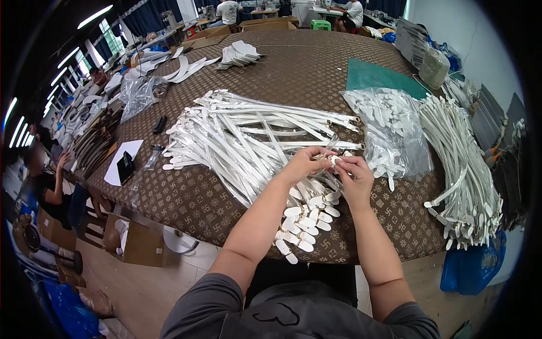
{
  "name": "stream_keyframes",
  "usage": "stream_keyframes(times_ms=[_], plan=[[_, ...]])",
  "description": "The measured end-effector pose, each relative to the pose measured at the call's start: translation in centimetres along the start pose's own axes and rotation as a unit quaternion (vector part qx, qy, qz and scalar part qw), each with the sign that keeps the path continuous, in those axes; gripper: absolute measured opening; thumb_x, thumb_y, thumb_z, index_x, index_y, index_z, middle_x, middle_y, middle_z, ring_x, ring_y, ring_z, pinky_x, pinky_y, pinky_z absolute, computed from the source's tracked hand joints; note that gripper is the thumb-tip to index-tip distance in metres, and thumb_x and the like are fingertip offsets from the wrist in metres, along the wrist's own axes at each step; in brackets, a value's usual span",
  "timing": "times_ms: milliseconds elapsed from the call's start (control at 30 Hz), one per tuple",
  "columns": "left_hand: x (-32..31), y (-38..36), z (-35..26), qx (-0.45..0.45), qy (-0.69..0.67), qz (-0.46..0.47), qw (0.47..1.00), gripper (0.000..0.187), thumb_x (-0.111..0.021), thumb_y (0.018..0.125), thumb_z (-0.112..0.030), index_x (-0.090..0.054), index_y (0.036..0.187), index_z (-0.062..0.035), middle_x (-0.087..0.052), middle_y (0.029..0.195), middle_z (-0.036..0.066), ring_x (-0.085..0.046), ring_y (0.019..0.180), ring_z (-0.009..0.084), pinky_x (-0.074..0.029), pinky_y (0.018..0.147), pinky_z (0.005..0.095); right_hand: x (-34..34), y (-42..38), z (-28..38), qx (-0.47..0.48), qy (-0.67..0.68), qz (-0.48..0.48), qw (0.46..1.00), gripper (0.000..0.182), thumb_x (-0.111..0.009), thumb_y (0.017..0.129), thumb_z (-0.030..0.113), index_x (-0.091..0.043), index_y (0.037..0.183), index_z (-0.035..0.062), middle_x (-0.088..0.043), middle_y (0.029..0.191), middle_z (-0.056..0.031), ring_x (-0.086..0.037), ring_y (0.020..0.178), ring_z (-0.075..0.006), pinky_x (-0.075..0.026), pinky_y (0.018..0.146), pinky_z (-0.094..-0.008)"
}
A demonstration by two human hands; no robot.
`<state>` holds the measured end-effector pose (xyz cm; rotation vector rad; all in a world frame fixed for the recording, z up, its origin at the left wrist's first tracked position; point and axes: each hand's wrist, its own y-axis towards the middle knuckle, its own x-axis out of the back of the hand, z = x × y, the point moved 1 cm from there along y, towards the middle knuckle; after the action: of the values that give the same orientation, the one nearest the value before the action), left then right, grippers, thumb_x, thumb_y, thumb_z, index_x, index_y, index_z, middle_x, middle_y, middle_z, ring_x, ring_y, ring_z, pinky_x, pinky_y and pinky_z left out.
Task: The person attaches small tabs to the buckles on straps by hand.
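My left hand (307,165) and my right hand (357,174) meet above the table, fingers pinched around a small white strap tab (335,160). Much of that piece is hidden by the fingers. Just below them lies a pile of white tabs (305,226) with rounded ends, some showing small metal fittings. To the left spreads a big heap of long white straps (226,135), some in clear plastic sleeves, with metal buckles at their right ends. Right beside my right hand is a clear plastic bag (415,135) full of more white tabs.
A brown patterned cloth covers the table (197,209). Another bundle of white straps (460,164) hangs over its right edge. A green mat (372,79), a twine spool (435,66), a phone (125,166) and a black tool (160,124) lie around. A person (48,181) sits at left.
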<state>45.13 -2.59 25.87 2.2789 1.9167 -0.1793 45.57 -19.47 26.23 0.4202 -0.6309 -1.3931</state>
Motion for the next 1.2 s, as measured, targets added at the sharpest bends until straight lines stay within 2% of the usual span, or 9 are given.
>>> stream_keyframes(times_ms=[333,433,633,733,900,1000,1033,1100,1200], plan=[[0.2,0.2,0.5,-0.019,0.002,-0.003,1.000,0.031,-0.071,0.077,-0.009,-0.061,0.106,-0.0033,-0.062,0.079,0.000,-0.050,0.062,0.0021,-0.035,0.052,0.0164,-0.8,-0.2,-0.5,-0.045,0.067,-0.021,0.997,0.009,-0.065,0.076,-0.004,-0.064,0.085,-0.0013,-0.061,0.083,-0.0057,-0.060,0.075,-0.0124,-0.051,0.066,-0.0222],[0.2,-0.1,-0.4,-0.012,-0.016,-0.006,1.000,0.033,-0.071,0.076,-0.009,-0.061,0.107,-0.0031,-0.061,0.076,0.000,-0.049,0.062,0.0021,-0.034,0.052,0.0166,-0.6,0.2,-1.2,-0.186,0.212,0.005,0.959,0.011,-0.062,0.080,-0.005,-0.058,0.090,-0.0015,-0.060,0.082,-0.0051,-0.059,0.073,-0.0111,-0.049,0.064,-0.0212],[0.1,-0.3,-0.7,0.005,0.012,0.000,1.000,0.035,-0.070,0.075,-0.005,-0.061,0.109,-0.0029,-0.061,0.073,0.000,-0.049,0.059,0.0022,-0.032,0.050,0.0169,0.7,0.3,-1.7,-0.241,0.228,0.067,0.941,0.011,-0.059,0.082,-0.006,-0.055,0.091,-0.0016,-0.060,0.080,-0.0061,-0.059,0.069,-0.0110,-0.049,0.061,-0.0211],[0.2,-0.3,-0.5,0.008,0.058,-0.009,0.998,0.032,-0.072,0.072,-0.003,-0.065,0.104,-0.0040,-0.064,0.077,0.003,-0.056,0.064,0.0067,-0.044,0.059,0.0195,0.7,0.3,-1.4,-0.248,0.237,0.069,0.937,0.009,-0.059,0.082,-0.006,-0.055,0.089,-0.0020,-0.060,0.080,-0.0068,-0.060,0.067,-0.0113,-0.049,0.061,-0.0215],[-0.7,-0.3,-0.4,0.024,0.035,0.060,0.997,0.036,-0.071,0.072,-0.001,-0.061,0.106,0.0004,-0.065,0.079,0.007,-0.058,0.063,0.0103,-0.046,0.062,0.0194,0.7,0.3,-1.9,-0.270,0.266,0.101,0.920,0.010,-0.060,0.081,-0.006,-0.055,0.089,-0.0026,-0.060,0.080,-0.0076,-0.060,0.066,-0.0124,-0.051,0.061,-0.0223],[-1.1,-0.5,-0.8,0.053,0.003,0.065,0.997,0.037,-0.071,0.071,0.001,-0.059,0.106,0.0030,-0.065,0.093,0.009,-0.062,0.079,0.0148,-0.048,0.076,0.0224,1.0,0.9,-1.0,-0.277,0.273,0.108,0.915,0.005,-0.060,0.083,-0.002,-0.057,0.085,-0.0030,-0.062,0.079,-0.0072,-0.060,0.065,-0.0122,-0.051,0.060,-0.0229],[-1.4,-0.6,-1.0,-0.016,0.057,0.039,0.997,0.035,-0.068,0.075,-0.003,-0.058,0.108,0.0033,-0.063,0.100,0.008,-0.059,0.081,0.0136,-0.047,0.074,0.0213,1.5,1.2,-0.8,-0.270,0.278,0.128,0.913,0.007,-0.060,0.085,0.003,-0.059,0.081,-0.0030,-0.062,0.076,-0.0062,-0.060,0.065,-0.0117,-0.050,0.058,-0.0235],[-1.2,-0.4,-0.8,-0.086,0.106,0.019,0.990,0.033,-0.066,0.079,-0.006,-0.057,0.109,0.0036,-0.061,0.107,0.008,-0.057,0.083,0.0125,-0.046,0.071,0.0201,3.2,1.4,-1.5,-0.248,0.200,0.123,0.940,0.014,-0.059,0.086,0.009,-0.059,0.078,-0.0030,-0.062,0.074,-0.0070,-0.061,0.065,-0.0128,-0.049,0.058,-0.0252],[0.0,0.1,-0.4,-0.129,-0.064,-0.002,0.990,0.032,-0.057,0.089,-0.017,-0.055,0.115,0.0017,-0.058,0.110,0.005,-0.051,0.079,0.0081,-0.040,0.064,0.0177,5.1,2.3,-2.2,-0.215,-0.069,0.091,0.970,0.037,-0.057,0.087,0.029,-0.062,0.068,-0.0025,-0.062,0.066,-0.0107,-0.062,0.065,-0.0190,-0.047,0.059,-0.0313]])
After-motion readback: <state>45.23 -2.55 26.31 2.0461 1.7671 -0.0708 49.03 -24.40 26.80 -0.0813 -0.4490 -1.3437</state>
